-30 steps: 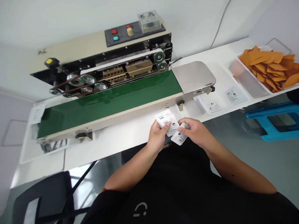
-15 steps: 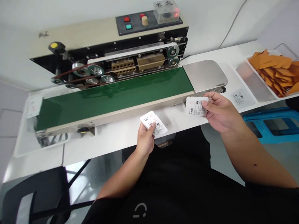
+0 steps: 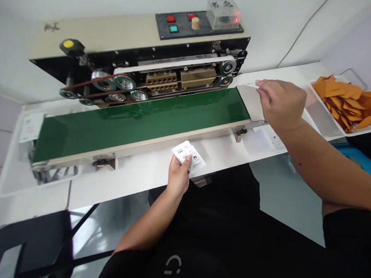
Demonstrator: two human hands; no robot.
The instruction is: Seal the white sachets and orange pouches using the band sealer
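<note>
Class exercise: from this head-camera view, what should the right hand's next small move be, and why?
Probably lower the white sachet and release it onto the steel plate at the end of the green conveyor belt. The right hand pinches it just above that plate, while the left hand holds other sachets away from the belt.

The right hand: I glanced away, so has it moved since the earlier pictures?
Yes. The right hand has moved right and forward, from in front of the green conveyor belt to its far right end, over the steel plate.
</note>
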